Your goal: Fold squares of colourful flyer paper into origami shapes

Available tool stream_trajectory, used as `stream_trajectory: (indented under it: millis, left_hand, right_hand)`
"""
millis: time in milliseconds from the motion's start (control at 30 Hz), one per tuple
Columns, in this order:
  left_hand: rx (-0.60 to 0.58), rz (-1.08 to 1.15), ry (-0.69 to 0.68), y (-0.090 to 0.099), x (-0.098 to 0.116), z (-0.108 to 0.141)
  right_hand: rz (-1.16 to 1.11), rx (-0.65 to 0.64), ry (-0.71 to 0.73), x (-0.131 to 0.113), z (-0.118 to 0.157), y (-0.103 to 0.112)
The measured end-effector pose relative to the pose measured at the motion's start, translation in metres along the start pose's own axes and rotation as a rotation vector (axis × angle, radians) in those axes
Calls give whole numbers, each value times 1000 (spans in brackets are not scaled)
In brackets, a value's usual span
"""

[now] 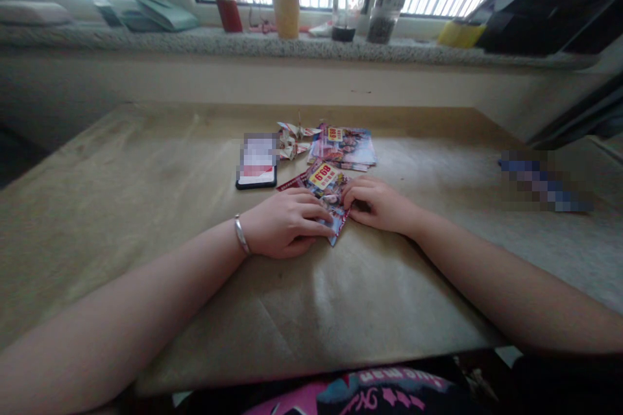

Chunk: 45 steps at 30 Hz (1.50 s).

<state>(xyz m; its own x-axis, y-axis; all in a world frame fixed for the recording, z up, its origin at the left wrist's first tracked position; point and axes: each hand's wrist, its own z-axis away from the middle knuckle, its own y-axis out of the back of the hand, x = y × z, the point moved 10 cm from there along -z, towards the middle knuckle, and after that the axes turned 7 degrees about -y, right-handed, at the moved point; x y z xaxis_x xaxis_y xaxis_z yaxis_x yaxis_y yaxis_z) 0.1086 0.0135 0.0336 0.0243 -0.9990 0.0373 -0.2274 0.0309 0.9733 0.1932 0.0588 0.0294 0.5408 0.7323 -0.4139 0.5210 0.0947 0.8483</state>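
Observation:
A colourful printed paper sheet (323, 176) with a yellow price label lies on the table, its near corner pointing toward me. My left hand (292, 220), a silver bangle at its wrist, rests flat on the sheet's left part with fingers stretched out. At the right edge, my right hand (372, 202) has thumb and curled fingers pinched on the paper. Just behind the sheet sits a stack of similar printed papers (357, 142). Folded paper shapes that look like cranes (292, 141) stand beside that stack.
A phone (257, 176) with a blurred screen lies left of the paper. On the tan-covered table (195, 298), a blue blurred strip (540, 181) is far right. The stone windowsill (170, 39) behind holds a red bottle (228, 11), a yellow cylinder (286, 0) and clear containers (388, 6).

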Motion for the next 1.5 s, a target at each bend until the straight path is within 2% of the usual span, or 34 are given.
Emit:
stream_trajectory:
  millis: [267, 467, 700, 900, 1200, 1367, 1500]
  left_hand:
    - [21, 5, 31, -2, -3, 0]
    - [42, 22, 44, 0, -4, 0]
    - [26, 4, 51, -1, -4, -1]
    - [34, 1, 41, -1, -4, -1]
    - [46, -17, 23, -1, -3, -1]
    - [54, 12, 29, 0, -3, 0]
    - [42, 15, 23, -1, -3, 1]
  right_hand:
    - [-17, 109, 40, -7, -1, 11]
    - [-28, 112, 12, -2, -1, 10]
    - [-12, 200, -114, 8, 0, 17]
    - [-39, 265, -276, 29, 2, 20]
    - [1, 323, -425, 49, 7, 21]
    - [39, 318, -499, 60, 10, 23]
    - [41, 289, -480, 63, 8, 23]
